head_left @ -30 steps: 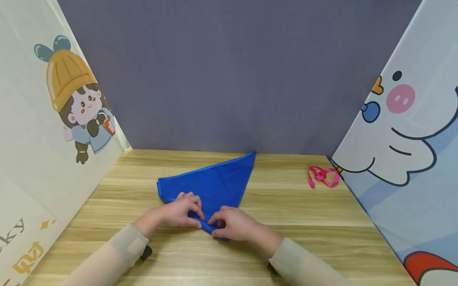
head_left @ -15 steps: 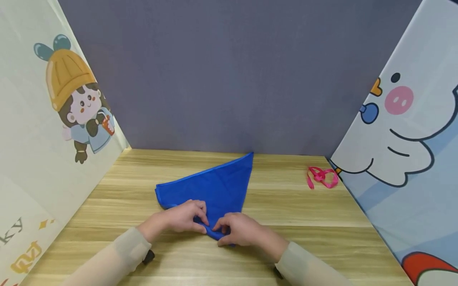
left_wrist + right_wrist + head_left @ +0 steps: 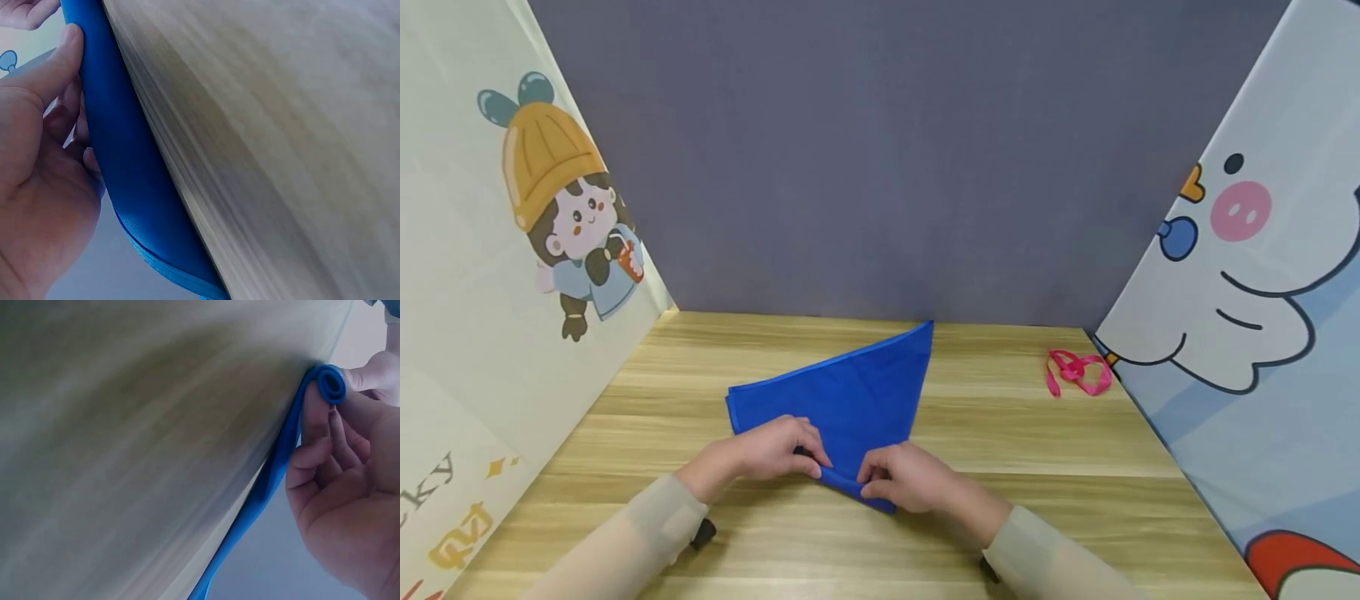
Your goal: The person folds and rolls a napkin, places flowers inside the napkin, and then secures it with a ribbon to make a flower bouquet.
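A blue cloth [image 3: 857,392] lies flat on the table, its near edge rolled into a narrow tube. My left hand [image 3: 775,447] pinches the middle of that roll between thumb and fingers. Close beside it, my right hand [image 3: 913,477] pinches the roll near its right end, fingers bent. In the right wrist view the end of the blue roll [image 3: 331,384] shows as a small spiral, with the right hand [image 3: 344,481] at it. The left wrist view shows the left thumb [image 3: 62,59] against the rolled edge. The cloth's left near part is partly hidden by the left hand.
A loose pink ribbon [image 3: 1078,372] lies at the table's far right. The wooden table [image 3: 760,542] meets a grey back panel [image 3: 880,167]. Printed side panels with cartoon figures stand at left [image 3: 475,250] and right [image 3: 1262,333].
Over the second, the cloth and right hand have shifted slightly toward the near right. The left hand, after moving right, has slid back left along the roll. More of the roll shows between the hands.
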Available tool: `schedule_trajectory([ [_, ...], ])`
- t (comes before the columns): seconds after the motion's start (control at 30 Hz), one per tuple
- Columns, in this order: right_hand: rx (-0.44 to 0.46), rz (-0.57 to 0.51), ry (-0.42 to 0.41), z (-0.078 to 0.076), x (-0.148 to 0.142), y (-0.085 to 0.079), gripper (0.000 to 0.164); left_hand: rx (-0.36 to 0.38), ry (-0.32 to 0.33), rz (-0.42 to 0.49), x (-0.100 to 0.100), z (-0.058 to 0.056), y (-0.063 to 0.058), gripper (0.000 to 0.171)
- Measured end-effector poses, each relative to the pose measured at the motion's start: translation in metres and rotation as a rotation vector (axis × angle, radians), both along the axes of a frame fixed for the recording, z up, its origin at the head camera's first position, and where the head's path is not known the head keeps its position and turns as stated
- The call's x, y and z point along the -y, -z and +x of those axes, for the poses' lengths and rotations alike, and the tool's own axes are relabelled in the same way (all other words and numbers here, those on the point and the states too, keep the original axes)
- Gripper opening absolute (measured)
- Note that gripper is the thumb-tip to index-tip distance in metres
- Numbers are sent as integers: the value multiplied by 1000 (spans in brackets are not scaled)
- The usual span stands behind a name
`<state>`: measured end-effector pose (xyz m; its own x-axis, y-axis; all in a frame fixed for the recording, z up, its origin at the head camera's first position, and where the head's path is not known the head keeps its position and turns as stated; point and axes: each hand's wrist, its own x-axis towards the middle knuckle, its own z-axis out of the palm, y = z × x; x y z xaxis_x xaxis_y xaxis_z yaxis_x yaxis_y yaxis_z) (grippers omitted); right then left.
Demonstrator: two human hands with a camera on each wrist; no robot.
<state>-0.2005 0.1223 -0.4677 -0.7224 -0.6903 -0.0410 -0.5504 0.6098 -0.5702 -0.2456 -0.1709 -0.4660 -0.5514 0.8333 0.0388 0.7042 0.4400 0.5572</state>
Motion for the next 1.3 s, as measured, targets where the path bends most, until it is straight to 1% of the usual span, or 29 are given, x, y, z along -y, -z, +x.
schedule_trajectory([
  [0.07,1,-9,8,-1,-1,0,4,9,-27,-12,-1,-1,0,14],
  [0.13,-22,-6,11,-2,-2,1,6,18,-51,-27,-2,-3,-1,13],
  [0.27,-74,7,22,-5,-4,3,9,32,-79,-43,-5,-6,-2,13],
  [0.33,-72,2,30,-6,-4,4,9,44,-96,-52,-7,-6,-3,13],
  [0.4,-48,-6,39,-8,-4,5,9,75,-116,-53,-8,-7,-4,12],
  [0.5,12,-26,54,-9,-5,5,7,136,-136,-36,-10,-6,-4,8],
  [0.57,57,-40,64,-9,-5,4,2,175,-143,-20,-12,-6,-4,8],
  [0.63,94,-55,67,-10,-5,3,7,191,-145,-7,-12,-7,-3,9],
  [0.73,138,-78,60,-11,-3,3,16,174,-140,0,-12,-7,-3,9],
  [0.8,156,-88,48,-12,-3,3,17,143,-132,-2,-12,-8,-2,9],
  [0.97,173,-106,24,-15,-3,5,16,72,-83,-9,-11,-10,0,7],
  [1.13,152,-91,35,-15,-3,4,14,24,-38,-17,-9,-12,0,10],
  [1.3,109,-48,30,-15,0,-1,15,-30,8,-12,-7,-9,-4,15],
])
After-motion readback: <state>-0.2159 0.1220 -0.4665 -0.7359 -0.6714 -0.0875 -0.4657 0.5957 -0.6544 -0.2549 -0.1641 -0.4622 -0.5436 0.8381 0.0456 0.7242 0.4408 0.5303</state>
